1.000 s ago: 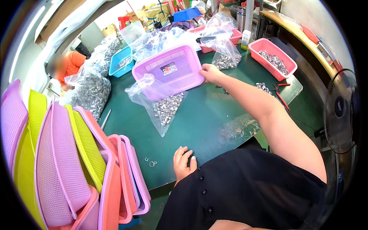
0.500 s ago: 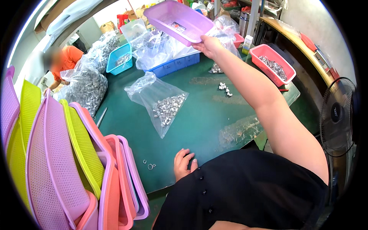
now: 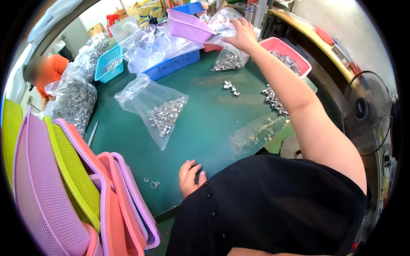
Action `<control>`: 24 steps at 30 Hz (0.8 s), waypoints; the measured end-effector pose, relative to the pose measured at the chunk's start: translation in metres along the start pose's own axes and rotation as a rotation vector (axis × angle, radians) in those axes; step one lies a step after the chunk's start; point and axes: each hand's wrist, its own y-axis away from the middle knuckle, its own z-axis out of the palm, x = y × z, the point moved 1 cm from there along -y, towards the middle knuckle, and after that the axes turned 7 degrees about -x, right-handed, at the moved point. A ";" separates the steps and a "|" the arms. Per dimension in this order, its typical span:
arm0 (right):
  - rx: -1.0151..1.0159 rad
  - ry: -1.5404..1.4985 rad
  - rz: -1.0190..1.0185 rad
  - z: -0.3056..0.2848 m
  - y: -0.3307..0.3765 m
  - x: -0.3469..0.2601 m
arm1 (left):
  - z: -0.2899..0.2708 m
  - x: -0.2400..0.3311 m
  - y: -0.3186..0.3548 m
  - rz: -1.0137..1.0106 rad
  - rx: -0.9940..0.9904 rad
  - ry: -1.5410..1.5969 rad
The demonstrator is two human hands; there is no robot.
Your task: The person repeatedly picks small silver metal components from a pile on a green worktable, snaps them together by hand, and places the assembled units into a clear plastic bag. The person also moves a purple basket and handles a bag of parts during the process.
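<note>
My right hand (image 3: 244,36) is stretched far across the green table, empty, its fingers apart above a clear bag of metal clamps (image 3: 229,61). To its left, a purple plastic basket (image 3: 190,28) sits tilted at the back, near clear plastic bags and a blue crate (image 3: 173,64). At the near table edge, my left hand (image 3: 190,177) rests with loosely bent fingers, holding nothing. Another clear bag holding small metal clamps (image 3: 166,117) lies mid-table. A small cluster of clamps (image 3: 231,88) and a larger heap (image 3: 273,100) lie loose, the heap partly behind my right forearm.
Stacked purple, green and coral baskets (image 3: 64,179) stand at the left. A turquoise basket (image 3: 109,64) and a pink basket (image 3: 302,64) hold metal parts. Bulging bags (image 3: 74,98) line the far left, near a person in orange (image 3: 53,70). A fan (image 3: 363,109) stands right.
My right hand has let go of the purple basket, which is now lower at the back, and has moved rightward. The loose clamp heap has come into sight. My left hand stays at the table edge.
</note>
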 end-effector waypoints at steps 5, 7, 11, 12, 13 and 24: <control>-0.330 -0.173 0.097 0.052 0.003 0.072 | 0.003 0.007 -0.001 0.008 -0.004 0.005; -0.650 -0.268 0.125 0.053 -0.006 0.066 | 0.003 0.006 0.000 -0.004 0.025 0.007; -0.399 -0.145 0.262 0.043 -0.032 0.072 | 0.001 0.000 0.000 -0.018 0.049 0.051; -0.304 -0.300 0.350 0.030 -0.036 0.072 | 0.001 -0.002 0.001 -0.023 0.052 0.066; -0.206 -0.452 0.438 0.015 -0.039 0.071 | 0.001 -0.003 0.001 -0.027 0.053 0.082; -0.191 -1.088 0.128 -0.128 -0.043 0.017 | 0.022 0.004 -0.011 -0.106 -0.028 0.336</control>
